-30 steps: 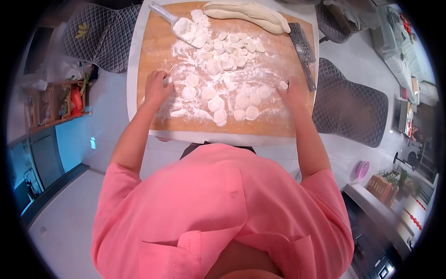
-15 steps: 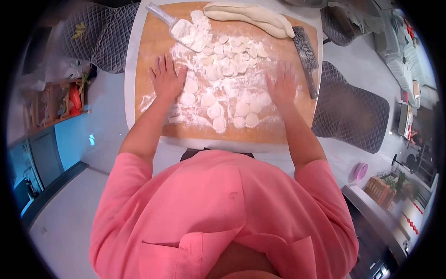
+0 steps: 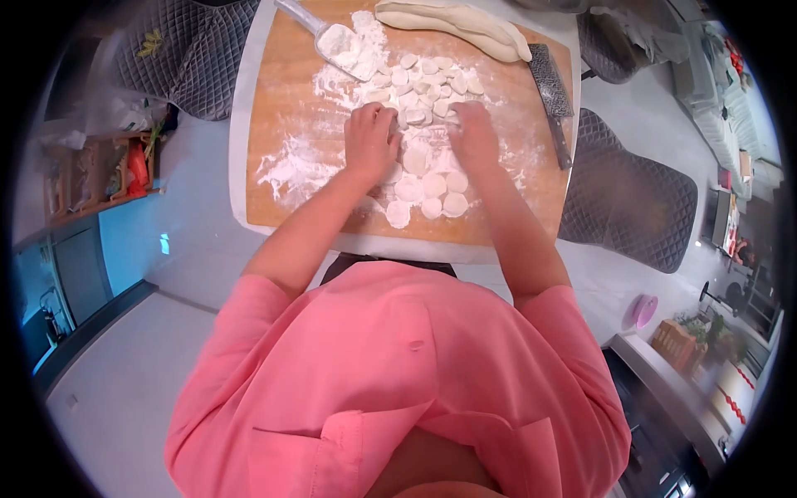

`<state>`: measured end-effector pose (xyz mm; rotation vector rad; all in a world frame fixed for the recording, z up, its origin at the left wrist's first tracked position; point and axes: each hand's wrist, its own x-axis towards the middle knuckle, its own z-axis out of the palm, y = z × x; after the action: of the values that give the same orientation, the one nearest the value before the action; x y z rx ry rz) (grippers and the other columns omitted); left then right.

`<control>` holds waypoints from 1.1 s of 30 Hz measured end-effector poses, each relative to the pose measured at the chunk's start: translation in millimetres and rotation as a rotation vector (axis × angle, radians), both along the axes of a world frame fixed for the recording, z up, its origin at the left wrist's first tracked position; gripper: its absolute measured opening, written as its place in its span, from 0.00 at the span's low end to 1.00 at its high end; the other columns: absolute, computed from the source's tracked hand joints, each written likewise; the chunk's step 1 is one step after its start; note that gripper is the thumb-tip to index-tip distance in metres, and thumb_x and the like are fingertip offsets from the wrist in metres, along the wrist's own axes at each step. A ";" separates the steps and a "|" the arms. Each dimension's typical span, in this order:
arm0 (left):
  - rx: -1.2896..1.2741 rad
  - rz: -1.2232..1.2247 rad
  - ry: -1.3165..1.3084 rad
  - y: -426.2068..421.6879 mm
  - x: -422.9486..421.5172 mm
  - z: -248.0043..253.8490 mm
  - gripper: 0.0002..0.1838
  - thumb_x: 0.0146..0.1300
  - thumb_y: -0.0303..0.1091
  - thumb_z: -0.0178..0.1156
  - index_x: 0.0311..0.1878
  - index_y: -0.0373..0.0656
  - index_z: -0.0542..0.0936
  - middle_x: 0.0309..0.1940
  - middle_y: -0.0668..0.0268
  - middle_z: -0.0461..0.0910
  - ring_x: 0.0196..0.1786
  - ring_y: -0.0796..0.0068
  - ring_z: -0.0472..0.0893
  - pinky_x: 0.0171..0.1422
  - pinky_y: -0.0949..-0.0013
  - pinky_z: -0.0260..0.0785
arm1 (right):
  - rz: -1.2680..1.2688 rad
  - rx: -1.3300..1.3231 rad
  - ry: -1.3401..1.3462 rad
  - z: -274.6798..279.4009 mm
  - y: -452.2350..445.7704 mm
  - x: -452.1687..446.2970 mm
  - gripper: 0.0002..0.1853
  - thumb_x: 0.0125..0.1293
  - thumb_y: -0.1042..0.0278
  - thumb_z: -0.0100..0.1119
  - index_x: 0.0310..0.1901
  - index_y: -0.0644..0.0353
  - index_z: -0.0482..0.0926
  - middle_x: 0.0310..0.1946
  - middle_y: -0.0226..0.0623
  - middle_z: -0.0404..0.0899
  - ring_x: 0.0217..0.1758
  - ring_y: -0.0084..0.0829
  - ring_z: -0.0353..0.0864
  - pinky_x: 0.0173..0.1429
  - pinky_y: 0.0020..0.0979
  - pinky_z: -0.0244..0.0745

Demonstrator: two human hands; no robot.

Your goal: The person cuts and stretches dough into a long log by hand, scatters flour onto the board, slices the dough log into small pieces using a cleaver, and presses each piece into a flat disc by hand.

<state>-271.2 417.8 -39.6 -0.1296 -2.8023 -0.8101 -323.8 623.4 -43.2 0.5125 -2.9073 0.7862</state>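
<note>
A group of flat round dough pieces point(image 3: 432, 184) lies between my two hands. My left hand point(image 3: 371, 143) rests at the group's left side, its fingers bent and a little apart, touching the floured dough. On the right, my right hand point(image 3: 475, 139) curves inward with its fingertips at the edge of the pieces; part of them is hidden under the fingers. Just beyond my hands is a second cluster of small dough pieces point(image 3: 427, 83), dusted with flour. Neither hand is lifting anything that I can see.
Loose flour point(image 3: 369, 41) and a scoop point(image 3: 339, 43) are at the board's far left. A long dough roll point(image 3: 452, 26) lies along the far edge. A cleaver point(image 3: 550, 87) rests at the right. Quilted chairs point(image 3: 627, 195) flank the wooden board point(image 3: 286, 108).
Both hands have moved inward from the sides of the board, and their fingers have bent. The nearer dough rounds have been pushed together into one group between them.
</note>
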 end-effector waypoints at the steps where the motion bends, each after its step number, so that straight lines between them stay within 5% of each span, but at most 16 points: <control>1: -0.039 -0.041 0.051 -5.2 -5.5 -3.7 0.19 0.52 0.28 0.65 0.48 0.45 0.74 0.47 0.57 0.72 0.52 0.53 0.71 0.56 0.52 0.65 | -0.026 -0.016 0.008 -1.2 13.0 -0.6 0.19 0.55 0.72 0.61 0.50 0.54 0.76 0.53 0.44 0.74 0.57 0.48 0.72 0.62 0.45 0.67; 5: -0.103 -0.061 -0.204 -31.5 -3.5 -1.1 0.15 0.52 0.29 0.65 0.42 0.43 0.74 0.46 0.56 0.73 0.48 0.51 0.75 0.50 0.54 0.70 | -0.011 0.187 0.090 2.7 81.1 -1.2 0.17 0.57 0.68 0.62 0.50 0.55 0.78 0.51 0.44 0.76 0.56 0.46 0.73 0.62 0.43 0.68; 12: 0.022 0.137 -0.150 -98.6 18.7 -2.2 0.18 0.55 0.29 0.64 0.51 0.46 0.78 0.51 0.59 0.74 0.53 0.54 0.74 0.56 0.58 0.70 | -0.104 -0.046 -0.255 10.8 102.6 15.5 0.21 0.57 0.65 0.66 0.53 0.59 0.77 0.49 0.48 0.76 0.54 0.48 0.75 0.59 0.42 0.70; 14: -0.115 -0.055 -0.042 -113.2 19.0 -3.4 0.25 0.55 0.27 0.64 0.58 0.51 0.77 0.53 0.62 0.74 0.55 0.57 0.73 0.60 0.59 0.69 | -0.114 -0.112 -0.267 5.7 102.8 15.2 0.23 0.56 0.68 0.68 0.54 0.58 0.77 0.49 0.49 0.75 0.52 0.49 0.76 0.55 0.42 0.72; 17: -0.134 -0.227 -0.120 -125.7 7.3 -5.6 0.26 0.55 0.27 0.65 0.59 0.53 0.77 0.54 0.65 0.74 0.56 0.60 0.72 0.60 0.60 0.69 | -0.150 -0.002 -0.266 12.0 95.4 15.9 0.22 0.60 0.59 0.65 0.54 0.58 0.77 0.55 0.47 0.76 0.61 0.48 0.72 0.63 0.41 0.67; 19: -0.141 -0.284 -0.149 -131.2 5.2 2.0 0.25 0.55 0.27 0.65 0.58 0.53 0.77 0.53 0.66 0.74 0.56 0.60 0.72 0.60 0.61 0.70 | -0.299 0.103 -0.265 22.5 87.1 17.4 0.20 0.56 0.65 0.69 0.50 0.58 0.77 0.49 0.49 0.75 0.50 0.49 0.76 0.53 0.43 0.72; 22: -0.110 -0.215 -0.329 -134.6 5.2 13.1 0.22 0.55 0.30 0.66 0.56 0.51 0.78 0.50 0.66 0.74 0.55 0.59 0.73 0.56 0.61 0.71 | -0.151 0.115 0.009 3.2 96.4 20.7 0.19 0.57 0.60 0.69 0.45 0.60 0.77 0.45 0.48 0.77 0.47 0.48 0.77 0.50 0.44 0.72; 24: -0.021 -0.215 -0.149 -129.7 3.4 15.0 0.19 0.55 0.34 0.68 0.51 0.49 0.78 0.47 0.65 0.74 0.52 0.58 0.75 0.53 0.61 0.71 | -0.128 0.101 -0.029 -3.5 102.0 20.0 0.20 0.57 0.58 0.69 0.44 0.61 0.76 0.43 0.47 0.77 0.47 0.48 0.77 0.50 0.44 0.72; 28: -0.063 -0.242 -0.265 -139.4 8.4 2.4 0.19 0.54 0.38 0.69 0.48 0.47 0.78 0.47 0.64 0.74 0.51 0.59 0.75 0.52 0.61 0.71 | -0.247 0.075 -0.221 4.8 103.0 27.9 0.22 0.58 0.54 0.69 0.44 0.63 0.74 0.38 0.47 0.77 0.46 0.48 0.77 0.48 0.45 0.71; 31: -0.127 -0.073 -0.355 -140.9 17.6 5.2 0.20 0.55 0.43 0.69 0.46 0.43 0.78 0.48 0.61 0.74 0.54 0.58 0.73 0.56 0.57 0.68 | -0.327 0.385 -0.488 37.8 93.7 31.3 0.23 0.59 0.53 0.67 0.46 0.64 0.75 0.40 0.48 0.77 0.47 0.48 0.77 0.50 0.45 0.71; 33: -0.276 0.049 -0.344 -129.9 18.0 8.4 0.25 0.57 0.49 0.67 0.50 0.39 0.77 0.54 0.58 0.74 0.60 0.54 0.71 0.65 0.52 0.62 | -0.251 0.287 -0.260 25.2 93.5 25.8 0.25 0.61 0.51 0.65 0.50 0.64 0.74 0.46 0.51 0.76 0.53 0.49 0.75 0.56 0.44 0.69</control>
<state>-253.2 287.9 -31.2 0.0398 -3.2155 -0.4668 -298.0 716.9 -18.1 0.0591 -3.2575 0.4328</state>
